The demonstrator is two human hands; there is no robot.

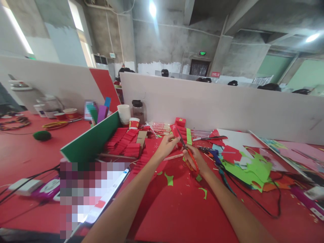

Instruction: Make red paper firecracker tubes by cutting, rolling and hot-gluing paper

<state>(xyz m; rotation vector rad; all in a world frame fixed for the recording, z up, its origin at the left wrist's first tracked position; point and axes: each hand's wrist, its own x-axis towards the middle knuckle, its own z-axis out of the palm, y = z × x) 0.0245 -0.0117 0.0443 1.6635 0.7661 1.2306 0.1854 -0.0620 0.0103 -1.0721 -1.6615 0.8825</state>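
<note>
The left hand (167, 145) is reaching out over the table (177, 209), its grip pinching shut on the edge of a red paper (180, 132) that has a green strip (188, 136) running along one side. The paper is hanging just above the table, near the far middle, in front of the white divider (227, 104). The right hand (196, 161) is working just beside it, its grip closing through the orange handles of the scissors (186, 150); the blades are pointing up and away, with their tips lying against the paper. How far the blades are standing apart is too small to tell.

Green scraps (169, 179) are lying on the red table under and between the forearms. To the left of the hands, stacks of red pieces (124, 141) are sitting in rows beside a tilted green board (91, 141), with a cardboard box (141, 137) at their right edge. Behind them, paper cups (124, 114) and a dark-capped bottle (138, 109) are standing near the divider. To the right of the right hand, a blue glue gun (211, 152) is lying near a cut green sheet (249, 168), and a black cable (253, 199) is looping across the table. At the near left, a power strip (25, 186) is resting beside a blurred screen (101, 202).
</note>
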